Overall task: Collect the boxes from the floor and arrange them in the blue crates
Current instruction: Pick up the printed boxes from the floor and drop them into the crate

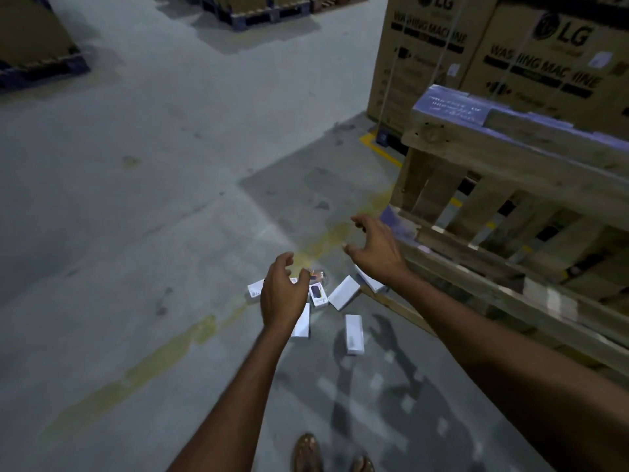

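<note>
Boxes [343, 292], small and white, lie scattered flat on the concrete floor [136, 233], a short way ahead of the person's sandalled feet [308, 453]. About seven boxes can be counted; none has been picked up yet.

The nearest box [354, 334] lies alone, its long axis pointing away from the person. Beside it to the left, a second box [301, 320] lies the same way, partly hidden behind the left wrist.

The left grip [282, 294], a bare hand with loosely curled fingers, holds nothing. It hangs in line with the middle of the cluster, above the floor. The right grip [374, 248] is also released and holds nothing. It reaches further ahead and to the right, past the cluster's right edge. Judging from this, the left grip is better placed for the first pick, and both must drop straight down to the floor.

One box in the cluster [319, 294] shows a picture of a dark device; its small print cannot be read. At the far edge lies a darker, orange-marked box [316, 274].

To the right stands a wooden pallet [510, 206] on its edge, its top painted blue with faint, unreadable writing. Behind it stand large brown cartons [544, 52] printed "LG" and "WASHING MACHINE". Far off, more loaded pallets [258, 11] sit on the floor. No blue crate is in view.
</note>
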Demonstrator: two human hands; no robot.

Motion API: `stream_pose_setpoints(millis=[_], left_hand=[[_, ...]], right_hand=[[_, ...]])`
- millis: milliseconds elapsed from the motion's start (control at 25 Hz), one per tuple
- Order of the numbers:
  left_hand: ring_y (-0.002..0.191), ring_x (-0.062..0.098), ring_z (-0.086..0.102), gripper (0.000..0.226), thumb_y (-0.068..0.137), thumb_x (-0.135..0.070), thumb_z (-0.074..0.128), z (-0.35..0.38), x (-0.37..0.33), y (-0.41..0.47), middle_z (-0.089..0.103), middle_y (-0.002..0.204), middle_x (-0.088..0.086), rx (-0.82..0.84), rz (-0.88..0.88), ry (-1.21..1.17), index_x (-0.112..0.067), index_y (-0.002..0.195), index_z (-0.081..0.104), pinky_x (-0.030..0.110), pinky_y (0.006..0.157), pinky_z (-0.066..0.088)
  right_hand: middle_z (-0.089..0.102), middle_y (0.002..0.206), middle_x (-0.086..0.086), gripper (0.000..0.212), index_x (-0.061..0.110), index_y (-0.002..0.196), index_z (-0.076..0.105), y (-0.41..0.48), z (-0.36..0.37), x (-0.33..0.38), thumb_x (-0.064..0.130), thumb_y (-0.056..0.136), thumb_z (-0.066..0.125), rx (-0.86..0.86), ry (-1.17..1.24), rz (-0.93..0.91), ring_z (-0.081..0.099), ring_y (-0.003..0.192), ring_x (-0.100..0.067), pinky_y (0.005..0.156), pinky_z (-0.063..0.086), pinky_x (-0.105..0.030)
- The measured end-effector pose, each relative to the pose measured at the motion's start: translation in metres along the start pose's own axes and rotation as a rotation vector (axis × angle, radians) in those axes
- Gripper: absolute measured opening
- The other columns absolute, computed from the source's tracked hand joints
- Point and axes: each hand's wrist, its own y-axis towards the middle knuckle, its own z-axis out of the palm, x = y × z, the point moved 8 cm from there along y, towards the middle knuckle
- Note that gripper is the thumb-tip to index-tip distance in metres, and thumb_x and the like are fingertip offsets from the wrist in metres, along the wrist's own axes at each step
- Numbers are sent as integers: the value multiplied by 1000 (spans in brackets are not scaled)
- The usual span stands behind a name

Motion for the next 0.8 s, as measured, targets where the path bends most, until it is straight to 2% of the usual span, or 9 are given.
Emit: stream_pose_setpoints(millis=[160,400,520,680,800], left_hand=[[109,14,65,40,92,-27,67,35,15,9,65,130,-10,-2,-33,10,-23,131,60,25,84,43],[113,15,65,40,91,-33,68,103,50,32,65,131,-10,-88,-159,-27,-26,130,60,32,92,51],[116,19,65,40,91,-31,68,150,76,37,66,132,-7,-164,-220,-19,-26,130,61,30,90,50],[128,24,57,46,92,-29,67,208,120,45,60,142,0,-251,-260,129,-22,137,60,36,101,46],[121,29,61,38,93,-29,66,249,164,57,66,132,2,-293,-182,246,-19,129,63,41,96,49]], right_hand=[[57,136,-6,64,19,142,51,22,18,-26,25,83,74,50,-50,-44,51,128,-25,104,41,-34],[57,135,-7,64,16,141,52,65,67,-87,23,82,74,185,-81,-125,52,127,-26,105,40,-33],[55,136,-8,63,17,141,51,84,104,-132,25,82,70,262,-121,-181,50,129,-29,107,40,-37],[53,141,-10,63,17,143,51,103,159,-180,26,82,66,282,-343,-356,48,129,-36,104,44,-47],[49,145,-11,64,16,143,51,115,213,-213,25,82,67,309,-424,-447,46,129,-36,102,40,-47]])
